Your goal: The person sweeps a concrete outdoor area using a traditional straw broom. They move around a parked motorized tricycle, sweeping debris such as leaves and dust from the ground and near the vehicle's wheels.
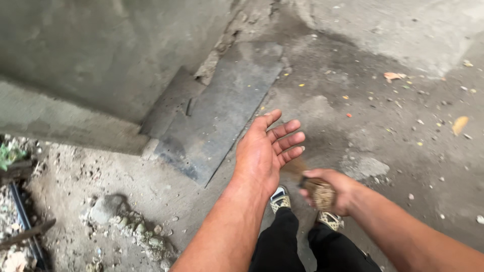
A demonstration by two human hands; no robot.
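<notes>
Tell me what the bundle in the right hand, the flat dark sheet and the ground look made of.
Bundle in the right hand: probably dried plant fibre, brown and coarse, though blurred. Flat dark sheet: possibly metal or rubber, thin, dull grey, scuffed. Ground: rough concrete, grey, dusty and patchy.

I cannot identify the brown bundle point(319, 193): the right hand point(337, 190) wraps it and motion blurs its top; both forearms leave the bottom edge; black trousers point(297, 247) hide most of the patterned shoes point(280, 198); left-edge debris is cut off.
</notes>
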